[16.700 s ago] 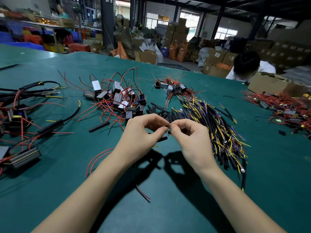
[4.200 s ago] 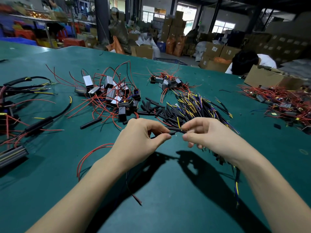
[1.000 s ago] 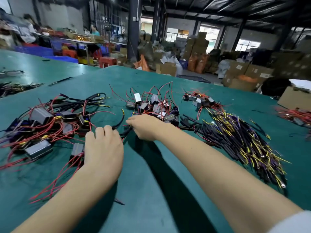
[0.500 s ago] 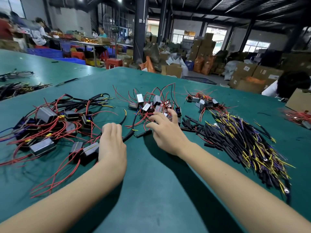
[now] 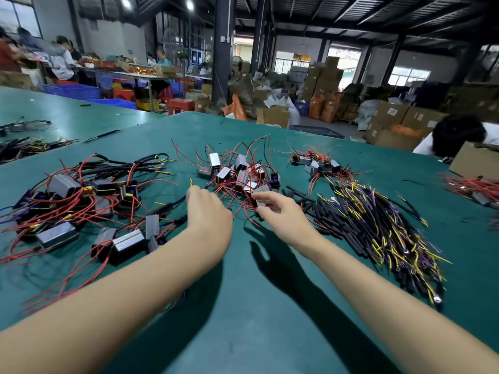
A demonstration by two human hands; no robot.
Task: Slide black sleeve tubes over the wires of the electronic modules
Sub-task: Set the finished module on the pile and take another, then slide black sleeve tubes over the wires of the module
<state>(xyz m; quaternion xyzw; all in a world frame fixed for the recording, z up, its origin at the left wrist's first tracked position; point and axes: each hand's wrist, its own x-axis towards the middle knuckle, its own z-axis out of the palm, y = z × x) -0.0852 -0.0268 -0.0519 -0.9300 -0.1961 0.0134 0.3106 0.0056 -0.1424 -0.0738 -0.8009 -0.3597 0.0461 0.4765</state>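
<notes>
While a small grey module is pinched by the right hand at the near edge of the red-wired module pile, bare green table lies open behind both wrists. Black sleeve tubes lie just right of it. Half a second ago the left hand lay lower by the left pile; its fingers are hidden now.

Both arms stretched forward; left hand palm-down, fingers curled; right hand pinching a module.
</notes>
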